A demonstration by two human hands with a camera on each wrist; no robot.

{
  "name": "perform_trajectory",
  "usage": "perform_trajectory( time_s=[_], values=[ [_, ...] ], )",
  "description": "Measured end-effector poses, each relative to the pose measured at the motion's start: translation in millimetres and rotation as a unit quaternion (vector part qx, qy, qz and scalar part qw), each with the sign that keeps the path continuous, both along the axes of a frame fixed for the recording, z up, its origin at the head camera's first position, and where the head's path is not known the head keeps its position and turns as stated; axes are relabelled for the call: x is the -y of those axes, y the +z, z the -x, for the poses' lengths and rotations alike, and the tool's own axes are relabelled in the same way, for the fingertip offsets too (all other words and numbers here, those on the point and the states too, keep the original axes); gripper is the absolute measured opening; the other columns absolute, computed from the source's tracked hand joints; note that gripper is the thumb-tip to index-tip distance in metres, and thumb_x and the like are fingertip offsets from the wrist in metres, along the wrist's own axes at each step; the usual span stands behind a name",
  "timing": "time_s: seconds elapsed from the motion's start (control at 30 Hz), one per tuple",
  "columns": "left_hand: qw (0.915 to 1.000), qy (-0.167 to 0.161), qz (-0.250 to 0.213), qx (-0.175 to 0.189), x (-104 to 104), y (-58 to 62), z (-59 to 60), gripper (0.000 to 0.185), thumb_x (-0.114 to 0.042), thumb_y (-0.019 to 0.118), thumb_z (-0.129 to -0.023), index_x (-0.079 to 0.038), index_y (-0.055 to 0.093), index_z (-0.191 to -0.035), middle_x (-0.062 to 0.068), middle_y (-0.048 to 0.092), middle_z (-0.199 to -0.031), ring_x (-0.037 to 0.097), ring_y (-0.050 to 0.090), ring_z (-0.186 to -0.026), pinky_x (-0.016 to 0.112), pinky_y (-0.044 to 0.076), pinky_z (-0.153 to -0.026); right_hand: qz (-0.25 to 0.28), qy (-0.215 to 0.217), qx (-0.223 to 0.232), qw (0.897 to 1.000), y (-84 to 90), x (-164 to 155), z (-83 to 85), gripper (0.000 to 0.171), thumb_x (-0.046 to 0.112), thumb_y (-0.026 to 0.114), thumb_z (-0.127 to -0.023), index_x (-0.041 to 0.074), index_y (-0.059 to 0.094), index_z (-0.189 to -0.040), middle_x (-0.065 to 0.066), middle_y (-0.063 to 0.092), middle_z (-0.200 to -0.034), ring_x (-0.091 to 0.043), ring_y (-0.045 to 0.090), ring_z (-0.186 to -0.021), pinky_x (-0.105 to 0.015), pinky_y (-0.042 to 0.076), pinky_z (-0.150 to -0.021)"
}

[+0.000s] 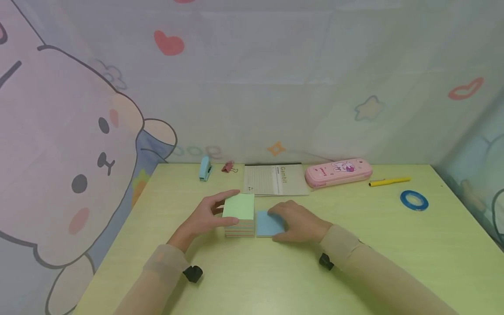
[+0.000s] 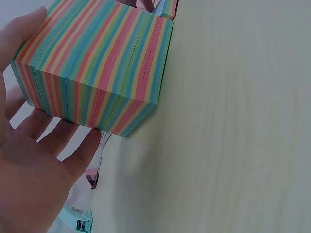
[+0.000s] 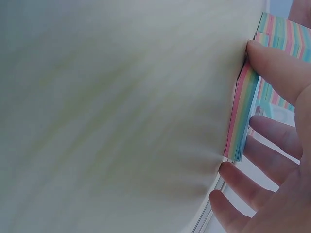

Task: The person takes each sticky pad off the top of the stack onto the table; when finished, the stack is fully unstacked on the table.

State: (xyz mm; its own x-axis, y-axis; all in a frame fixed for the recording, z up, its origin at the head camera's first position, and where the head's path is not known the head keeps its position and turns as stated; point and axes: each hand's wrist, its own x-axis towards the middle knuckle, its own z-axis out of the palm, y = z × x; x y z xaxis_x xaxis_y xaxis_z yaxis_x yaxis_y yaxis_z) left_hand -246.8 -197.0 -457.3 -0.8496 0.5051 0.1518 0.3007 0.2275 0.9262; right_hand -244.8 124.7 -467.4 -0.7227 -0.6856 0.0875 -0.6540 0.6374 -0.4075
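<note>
A tall stack of sticky notes, green on top with striped coloured sides, stands on the table. My left hand grips it from the left, thumb on the near side and fingers at the far side. Just right of it lies a much thinner pad of sticky notes with a blue top. My right hand holds this pad between thumb and fingers from the right. In the right wrist view, the thin pad shows pink, yellow and blue layers along its edge. A narrow gap separates stack and pad in the head view.
Behind the hands lie a notebook and a pink pencil case. A blue stapler and a pink binder clip are at the back left. To the right are a yellow pen and a blue tape roll.
</note>
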Motion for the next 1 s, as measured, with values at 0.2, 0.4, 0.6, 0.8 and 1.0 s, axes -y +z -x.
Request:
perform_trajectory(
  time_s=[0.2, 0.4, 0.6, 0.8, 1.0],
  values=[
    [1.0, -0.004, -0.005, -0.003, 0, -0.2, 0.0, 0.074, -0.015, 0.084, -0.09, -0.016, 0.052, -0.156, 0.011, 0.045, -0.163, 0.035, 0.044, -0.147, 0.063, 0.038, -0.118, 0.0, 0.001, -0.002, 1.0, -1.9, 0, 0.8, 0.064, 0.035, 0.087, -0.086, 0.005, 0.064, -0.137, -0.008, 0.066, -0.137, -0.031, 0.057, -0.126, -0.047, 0.05, -0.107],
    [1.0, 0.001, 0.002, -0.004, 0, -2.1, -0.6, 0.075, -0.016, 0.084, -0.089, -0.016, 0.051, -0.157, 0.006, 0.046, -0.163, 0.035, 0.039, -0.151, 0.064, 0.036, -0.119, 0.001, 0.003, 0.001, 1.0, -1.5, 0, 0.6, 0.065, 0.036, 0.088, -0.085, 0.005, 0.064, -0.138, -0.009, 0.066, -0.137, -0.032, 0.057, -0.126, -0.048, 0.051, -0.106],
    [1.0, 0.003, 0.0, -0.004, 0, -4.9, -0.8, 0.074, -0.016, 0.084, -0.09, -0.019, 0.052, -0.156, 0.005, 0.047, -0.162, 0.034, 0.045, -0.147, 0.063, 0.038, -0.118, 0.017, -0.006, 0.003, 1.0, 8.2, 6, 0.3, 0.088, 0.05, 0.085, -0.086, 0.005, 0.048, -0.153, -0.011, 0.054, -0.15, -0.028, 0.053, -0.134, -0.045, 0.048, -0.111],
    [0.9991, -0.008, -0.039, -0.017, 1, -9.1, -0.2, 0.078, -0.01, 0.082, -0.091, -0.015, 0.044, -0.159, 0.012, 0.049, -0.158, 0.037, 0.056, -0.134, 0.063, 0.041, -0.115, 0.106, 0.01, 0.01, 0.994, 36.1, 34, -1.3, 0.097, 0.055, 0.079, -0.091, 0.008, 0.033, -0.163, -0.009, 0.035, -0.166, -0.026, 0.035, -0.153, -0.048, 0.035, -0.124],
    [0.9982, 0.001, -0.058, -0.014, 4, -13.2, -1.3, 0.082, -0.011, 0.084, -0.089, -0.011, 0.041, -0.16, 0.015, 0.05, -0.156, 0.034, 0.056, -0.135, 0.063, 0.04, -0.116, 0.107, 0.021, 0.002, 0.994, 46.6, 60, -4.5, 0.092, 0.054, 0.077, -0.093, 0.008, 0.037, -0.162, -0.011, 0.037, -0.165, -0.028, 0.037, -0.151, -0.047, 0.04, -0.121]
  ],
)
